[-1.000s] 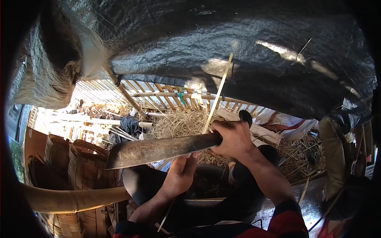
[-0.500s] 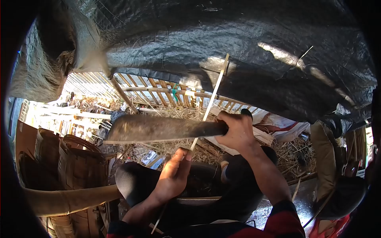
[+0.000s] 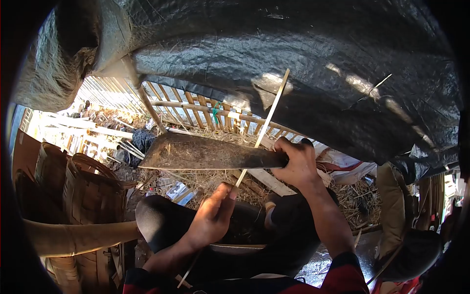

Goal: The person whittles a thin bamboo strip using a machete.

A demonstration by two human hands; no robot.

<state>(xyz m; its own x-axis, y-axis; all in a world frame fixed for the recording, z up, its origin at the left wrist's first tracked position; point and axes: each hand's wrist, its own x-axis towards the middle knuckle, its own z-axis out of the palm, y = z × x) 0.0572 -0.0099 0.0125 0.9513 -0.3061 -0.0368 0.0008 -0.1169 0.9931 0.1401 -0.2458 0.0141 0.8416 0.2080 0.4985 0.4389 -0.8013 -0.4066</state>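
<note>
My right hand [image 3: 297, 164] is closed round the dark handle of a machete [image 3: 196, 152]. Its broad, stained blade points left, with the pale edge facing down toward me. A long, thin bamboo strip [image 3: 272, 109] slants from the upper right down to my left hand [image 3: 213, 215], whose fingers pinch it. The blade crosses the strip just above those fingers and covers part of it; whether the two touch I cannot tell. The strip's lower end [image 3: 185, 275] comes out below my left wrist, near my lap.
Woven bamboo baskets [image 3: 93, 191] stand at the left, beside a thick bamboo pole [image 3: 83, 237]. A dark tarpaulin [image 3: 205, 54] hangs ahead, over a slatted bamboo fence [image 3: 200, 110]. Straw and scraps [image 3: 352, 196] cover the ground. A brown cushion-like bundle [image 3: 391, 210] is at the right.
The machete blade has tilted, its tip slightly higher relative to my hands and its flat side less blurred. My left hand keeps its hold on the strip. The whole view has shifted a little.
</note>
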